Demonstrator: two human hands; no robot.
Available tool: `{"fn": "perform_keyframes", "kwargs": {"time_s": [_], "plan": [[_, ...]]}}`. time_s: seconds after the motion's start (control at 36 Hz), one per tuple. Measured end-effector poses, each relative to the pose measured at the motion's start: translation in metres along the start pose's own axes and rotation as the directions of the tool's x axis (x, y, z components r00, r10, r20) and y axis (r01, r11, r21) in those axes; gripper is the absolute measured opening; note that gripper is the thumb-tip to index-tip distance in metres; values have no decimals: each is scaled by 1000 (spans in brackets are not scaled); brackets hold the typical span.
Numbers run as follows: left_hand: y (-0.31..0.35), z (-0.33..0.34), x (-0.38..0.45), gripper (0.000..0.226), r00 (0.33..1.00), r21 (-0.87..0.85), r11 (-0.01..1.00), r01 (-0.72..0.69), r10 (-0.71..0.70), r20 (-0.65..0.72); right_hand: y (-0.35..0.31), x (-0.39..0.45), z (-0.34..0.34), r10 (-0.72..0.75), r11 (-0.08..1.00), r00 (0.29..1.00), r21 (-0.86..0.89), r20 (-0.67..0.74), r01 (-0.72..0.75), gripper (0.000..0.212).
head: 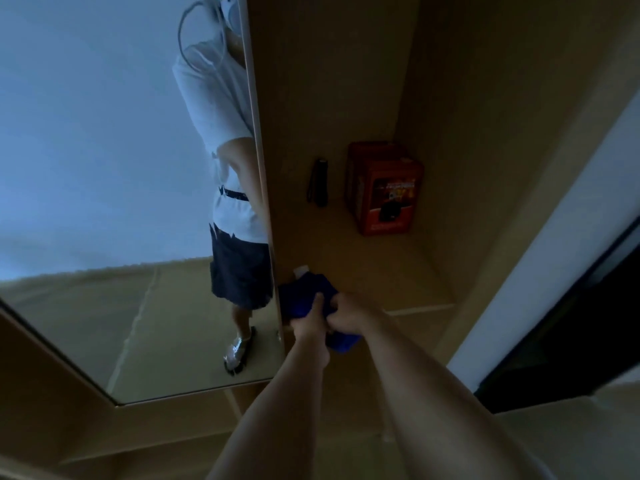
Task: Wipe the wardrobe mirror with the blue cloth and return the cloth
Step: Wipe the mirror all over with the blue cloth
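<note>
Both hands meet at the shelf (408,292) edge beside the mirror (104,202): the left hand (313,317) and right hand (349,311) each grasp the blue cloth (304,292). Held together, probably to fold or bunch it.

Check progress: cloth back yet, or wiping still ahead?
Can't tell if the mirror has been wiped; no streaks show. In hand: left hand and right hand both grip the blue cloth at the wardrobe shelf, off the glass. Left: either wipe, or release the cloth.
</note>
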State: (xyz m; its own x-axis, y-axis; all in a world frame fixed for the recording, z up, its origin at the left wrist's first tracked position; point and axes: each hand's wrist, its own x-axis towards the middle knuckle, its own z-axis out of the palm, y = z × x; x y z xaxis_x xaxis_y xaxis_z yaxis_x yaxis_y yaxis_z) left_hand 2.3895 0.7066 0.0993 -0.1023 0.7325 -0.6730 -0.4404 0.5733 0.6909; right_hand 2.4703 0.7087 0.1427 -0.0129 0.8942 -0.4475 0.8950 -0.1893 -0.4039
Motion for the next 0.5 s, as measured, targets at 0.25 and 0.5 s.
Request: {"fn": "perform_keyframes", "kwargs": {"time_s": [0.25,0.5], "plan": [[-4,-11,-40,34,995,216,976,-16,-6,100,22,-45,-8,197,814,980,559,-8,-159,35],[3,-36,-92,28,953,201,976,-90,26,301,2,-79,15,499,646,865,684,-43,-339,97]]}}
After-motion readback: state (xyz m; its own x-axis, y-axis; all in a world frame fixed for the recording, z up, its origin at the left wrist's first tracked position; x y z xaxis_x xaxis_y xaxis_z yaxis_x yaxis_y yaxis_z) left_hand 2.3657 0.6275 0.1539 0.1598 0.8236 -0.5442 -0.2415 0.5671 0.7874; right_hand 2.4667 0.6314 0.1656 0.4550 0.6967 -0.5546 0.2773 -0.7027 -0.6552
